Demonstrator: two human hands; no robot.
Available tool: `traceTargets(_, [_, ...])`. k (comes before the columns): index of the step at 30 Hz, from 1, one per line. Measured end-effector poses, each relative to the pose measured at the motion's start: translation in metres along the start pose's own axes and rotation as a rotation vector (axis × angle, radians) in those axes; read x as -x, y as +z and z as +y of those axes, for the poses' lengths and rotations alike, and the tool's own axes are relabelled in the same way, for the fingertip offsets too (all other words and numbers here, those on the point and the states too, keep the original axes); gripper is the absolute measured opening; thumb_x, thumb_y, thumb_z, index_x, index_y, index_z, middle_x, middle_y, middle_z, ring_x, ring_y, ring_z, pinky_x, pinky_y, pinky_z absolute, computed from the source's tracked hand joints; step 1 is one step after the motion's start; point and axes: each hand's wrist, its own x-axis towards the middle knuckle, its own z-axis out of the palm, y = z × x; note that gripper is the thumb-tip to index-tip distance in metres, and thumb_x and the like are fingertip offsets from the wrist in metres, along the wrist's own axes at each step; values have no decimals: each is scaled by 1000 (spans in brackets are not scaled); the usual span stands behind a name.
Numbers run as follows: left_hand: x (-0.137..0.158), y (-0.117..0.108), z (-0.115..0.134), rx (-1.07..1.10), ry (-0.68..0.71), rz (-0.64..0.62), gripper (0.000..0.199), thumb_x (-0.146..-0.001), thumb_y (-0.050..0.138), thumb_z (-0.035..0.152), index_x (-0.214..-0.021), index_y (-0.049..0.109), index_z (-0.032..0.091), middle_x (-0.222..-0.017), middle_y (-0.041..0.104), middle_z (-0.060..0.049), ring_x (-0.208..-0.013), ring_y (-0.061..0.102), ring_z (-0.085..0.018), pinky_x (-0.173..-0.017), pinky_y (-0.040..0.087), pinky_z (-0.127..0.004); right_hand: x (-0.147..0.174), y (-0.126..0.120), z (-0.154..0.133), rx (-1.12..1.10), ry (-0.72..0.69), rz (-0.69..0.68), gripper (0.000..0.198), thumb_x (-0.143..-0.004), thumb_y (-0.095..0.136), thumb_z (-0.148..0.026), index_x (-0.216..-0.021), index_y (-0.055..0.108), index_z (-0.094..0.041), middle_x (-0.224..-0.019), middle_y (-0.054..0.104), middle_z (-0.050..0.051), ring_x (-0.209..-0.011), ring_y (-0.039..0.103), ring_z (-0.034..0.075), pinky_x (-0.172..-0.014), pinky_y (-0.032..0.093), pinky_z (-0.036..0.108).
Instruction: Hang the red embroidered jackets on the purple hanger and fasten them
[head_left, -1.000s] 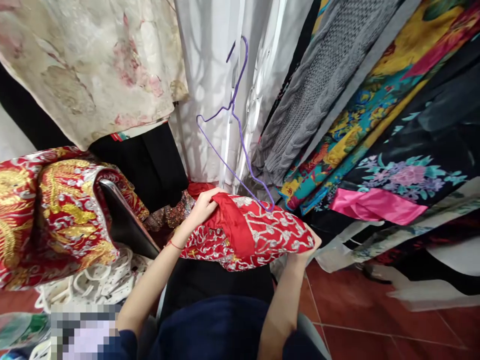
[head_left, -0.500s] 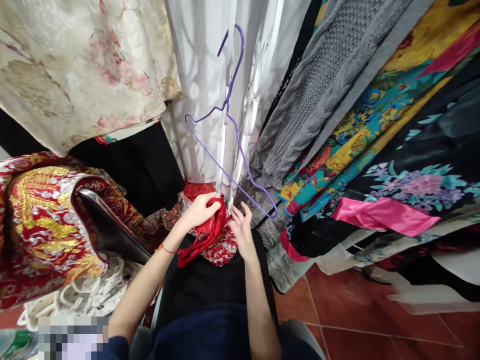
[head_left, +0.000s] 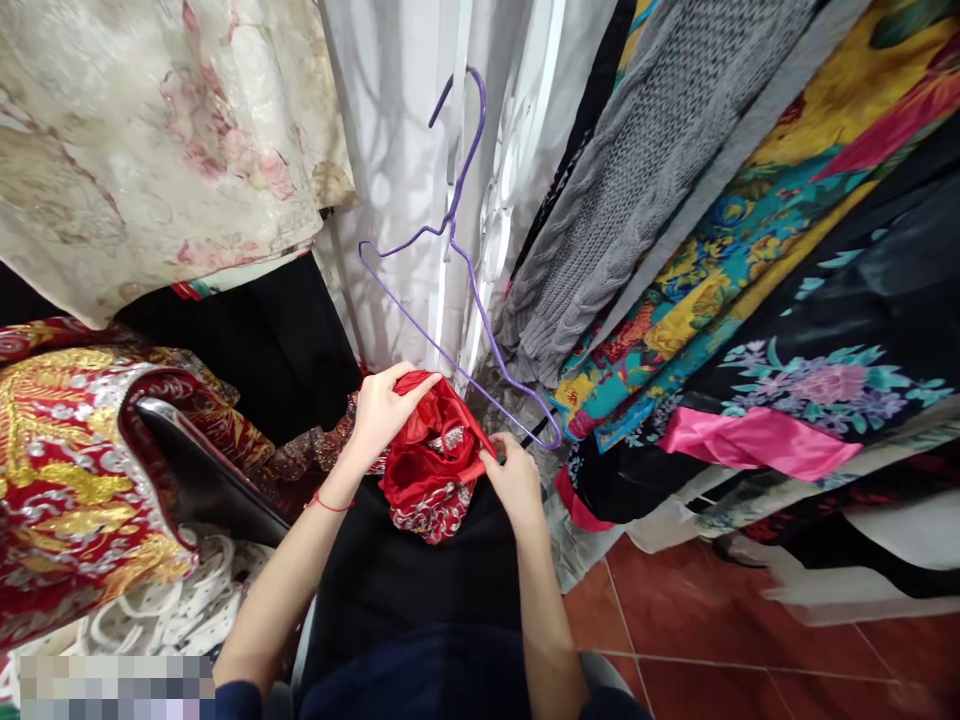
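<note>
A red satin garment with silver embroidery (head_left: 429, 508) is bunched over my lap, its opening facing up and its red lining showing. My left hand (head_left: 386, 408) pinches the upper left of its edge between thumb and fingers. On the other side, my right hand (head_left: 514, 475) grips the right end of the same edge, so the cloth is stretched between the two. Just beyond the garment, a purple wire hanger (head_left: 450, 215) hangs bare by its hook on a white metal frame (head_left: 437, 300). What my hidden fingertips do beneath the cloth cannot be seen.
A cream floral garment (head_left: 187, 150) and black cloth (head_left: 292, 340) hang to the left, above a red and gold embroidered garment (head_left: 82, 450). At right hang a grey cable-knit piece (head_left: 622, 220) and several colourful garments. Red floor tiles (head_left: 697, 620) show below them.
My right hand, fingers apart before, has moved right and closed on the garment's edge. The left hand has shifted left and up, and the red cloth is now spread wider between them.
</note>
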Motion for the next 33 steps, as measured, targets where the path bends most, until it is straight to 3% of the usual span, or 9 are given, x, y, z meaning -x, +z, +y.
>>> traceTargets(5, [-2, -17, 8, -69, 16, 193, 43, -85, 66, 55, -67, 57, 17, -61, 50, 4, -60, 44, -10, -60, 37, -22, -14, -27, 14, 282, 45, -58, 12, -85, 66, -35, -92, 74, -28, -87, 76, 5, -87, 70, 27, -78, 47, 36])
traceTargets(12, [-18, -30, 5, -109, 46, 426, 38, -87, 67, 50, -70, 58, 18, -62, 51, 4, -60, 43, -9, -60, 34, -22, -15, -28, 21, 286, 51, -56, 21, -83, 68, -44, -95, 78, -29, -84, 75, 7, -80, 70, 25, -69, 44, 32])
traceTargets(17, [-28, -30, -6, -178, -4, 410, 39, -88, 64, 51, -70, 55, 18, -60, 48, 5, -58, 40, -9, -60, 31, -23, -29, -17, 34, 38, 104, 50, 25, -80, 68, -47, -72, 72, -24, -66, 68, 5, -67, 64, 22, -67, 45, 32])
traceTargets(19, [-32, -32, -11, -139, -4, 312, 39, -88, 64, 50, -69, 54, 18, -59, 45, 5, -58, 39, -9, -59, 30, -23, -42, -21, 38, -129, 73, 143, 30, -83, 61, -47, -68, 70, -22, -62, 66, 4, -66, 62, 21, -67, 46, 32])
traceTargets(22, [-38, -38, -18, -71, 33, 119, 38, -88, 62, 47, -67, 48, 19, -61, 42, 5, -58, 38, -10, -58, 31, -23, -55, -32, 38, -348, -12, 187, 39, -86, 54, -52, -78, 72, -17, -73, 72, 6, -76, 64, 23, -74, 50, 33])
traceTargets(24, [-40, -39, -21, -63, 39, 84, 37, -87, 61, 45, -66, 44, 20, -61, 41, 5, -58, 38, -10, -58, 31, -24, -55, -38, 32, -548, -42, 92, 43, -78, 65, -56, -87, 73, -15, -82, 75, 7, -81, 66, 23, -78, 52, 35])
traceTargets(27, [-40, -39, -25, -23, 4, 66, 39, -86, 59, 48, -65, 42, 20, -60, 39, 5, -57, 37, -10, -57, 32, -24, -44, -42, 25, -794, -77, -170, 50, -64, 80, -53, -96, 71, -15, -86, 75, 5, -81, 67, 23, -78, 54, 35])
traceTargets(30, [-44, -40, -32, 39, -61, 82, 44, -77, 69, 51, -62, 43, 20, -59, 39, 5, -55, 38, -9, -54, 30, -23, -32, -44, 29, -809, -154, -235, 37, -72, 71, -45, -98, 62, -20, -87, 70, 2, -80, 65, 20, -79, 53, 33])
traceTargets(33, [-57, -42, -44, 225, -134, 174, 46, -66, 80, 44, -61, 41, 20, -59, 41, 6, -53, 40, -8, -51, 31, -22, -24, -47, 45, -545, -198, -170, 26, -70, 64, -29, -93, 54, -23, -73, 60, -5, -67, 57, 16, -69, 47, 28])
